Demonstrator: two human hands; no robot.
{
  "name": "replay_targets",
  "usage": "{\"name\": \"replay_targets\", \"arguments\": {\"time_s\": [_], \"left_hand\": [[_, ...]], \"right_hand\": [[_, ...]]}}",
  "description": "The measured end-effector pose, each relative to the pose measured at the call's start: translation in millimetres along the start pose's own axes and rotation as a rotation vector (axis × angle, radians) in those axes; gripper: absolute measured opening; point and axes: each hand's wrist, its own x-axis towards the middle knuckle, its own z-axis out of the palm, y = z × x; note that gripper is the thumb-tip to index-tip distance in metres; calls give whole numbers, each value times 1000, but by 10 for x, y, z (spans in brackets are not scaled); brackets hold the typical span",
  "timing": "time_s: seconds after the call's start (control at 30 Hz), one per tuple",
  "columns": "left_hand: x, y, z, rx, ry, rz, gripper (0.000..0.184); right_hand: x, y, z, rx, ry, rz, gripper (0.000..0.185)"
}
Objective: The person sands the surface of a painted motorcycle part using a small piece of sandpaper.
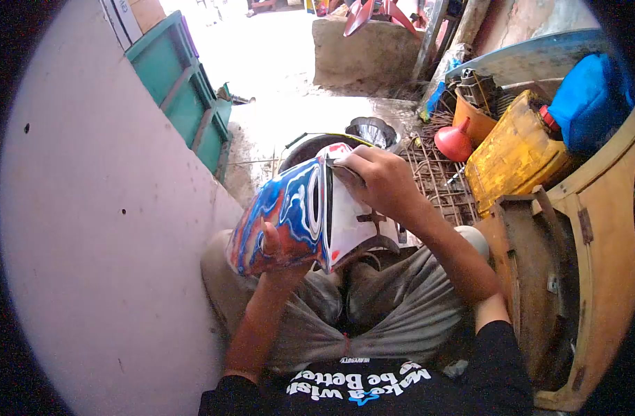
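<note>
A curved motorcycle fairing panel (279,208) rests above my lap, its outer face marbled with blue, white and orange-red layers of worn paint. Its pale inner side (352,215) faces right, with a cross-shaped dark slot in it. My left hand (282,260) supports the panel from below, thumb up against the painted face. At the panel's upper right edge, my right hand (376,180) is closed on a dark, thin piece of sandpaper (350,176), pressed against the rim. The fingertips of that hand are partly hidden behind the edge.
Behind the panel stands a dark bucket (307,149). To the right are a red funnel (452,141), a yellow jerrycan (515,152), a blue container (589,97) and a wooden frame (588,277). A pale board (109,208) rises close on my left.
</note>
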Motion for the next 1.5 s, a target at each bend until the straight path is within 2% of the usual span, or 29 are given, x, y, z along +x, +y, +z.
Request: {"name": "replay_targets", "arguments": {"time_s": [0.03, 0.1, 0.13, 0.17, 0.23, 0.27, 0.3, 0.37, 0.4, 0.43, 0.5, 0.53, 0.57, 0.63, 0.67, 0.77, 0.83, 0.9, 0.93, 0.97, 1.03, 1.07, 1.17, 1.27, 1.3, 1.37, 1.43, 1.5], "left_hand": [[10, -66, -53, -4, 52, -4, 110], [103, -127, -75, -50, 77, -1, 113], [98, -114, -43, -88, 57, -19, 113], [92, -67, -23, -119, 35, -41, 114], [48, 32, 31, -181, -6, -85, 115], [44, 69, 69, -131, 2, -66, 116], [44, 107, 123, -84, 8, -46, 117], [32, 174, 233, 8, 16, -18, 119], [62, 192, 259, 13, 6, -2, 120], [88, 209, 284, 19, -4, 14, 120], [54, 206, 278, -20, -20, 5, 121], [48, 207, 257, -20, -27, -6, 122], [42, 206, 235, -19, -33, -17, 123], [91, 170, 259, -17, -51, 1, 125], [84, 172, 274, 2, -46, -2, 126], [94, 177, 258, 14, -49, 17, 124], [73, 242, 286, 16, -56, 20, 122], [45, 178, 192, -23, -42, -12, 120], [33, 109, 81, -61, -57, -21, 119], [21, 39, -32, -99, -72, -31, 118], [68, -154, -254, -216, -168, -69, 118], [68, -152, -244, -175, -150, -35, 118], [58, 173, 198, -66, -71, -7, 119], [61, 212, 250, 35, 23, -8, 123], [47, 210, 257, 73, -4, -16, 122], [52, 194, 216, 79, -54, -31, 121], [76, 42, 11, -58, -72, -40, 122], [83, -41, -168, -166, -76, -71, 122]], "right_hand": [[2, -6, -49, -39, -56, 26, 15], [-87, -399, 38, 170, 149, -177, 15], [-132, -594, 61, 307, 194, -321, 15], [-105, -757, -85, 349, 149, -403, 16], [-68, -519, -17, 323, 153, -281, 13], [-24, -316, -18, 219, 112, -143, 12], [25, -103, 71, 111, 166, -42, 12], [42, 10, 46, 84, 117, 43, 14], [-24, -109, 0, -6, 19, 8, 15], [-44, -269, 65, 144, 192, -145, 16], [-88, -601, -92, 281, 155, -255, 14], [-59, -495, -10, 297, 198, -256, 14], [-23, -344, -18, 216, 100, -119, 14], [91, 8, 13, 83, 119, 87, 15], [91, 127, 75, 146, 162, 184, 16], [-37, -252, 57, 199, 150, -126, 16], [-51, -478, -27, 342, 168, -204, 19], [19, -175, 8, 207, 140, -82, 17], [56, -25, 35, 81, 121, 59, 12], [77, 101, 52, 122, 123, 164, 9], [32, -28, 23, 23, 62, 52, 8], [-9, -215, -2, 173, 176, -118, 11], [-90, -593, -3, 338, 224, -273, 16], [10, -68, 37, 20, 111, -1, 13], [50, 43, 26, 40, 129, 121, 14], [-35, -33, 32, 13, 86, -5, 14], [-100, -501, -3, 256, 174, -233, 17], [-156, -706, -26, 292, 184, -360, 20]]}}
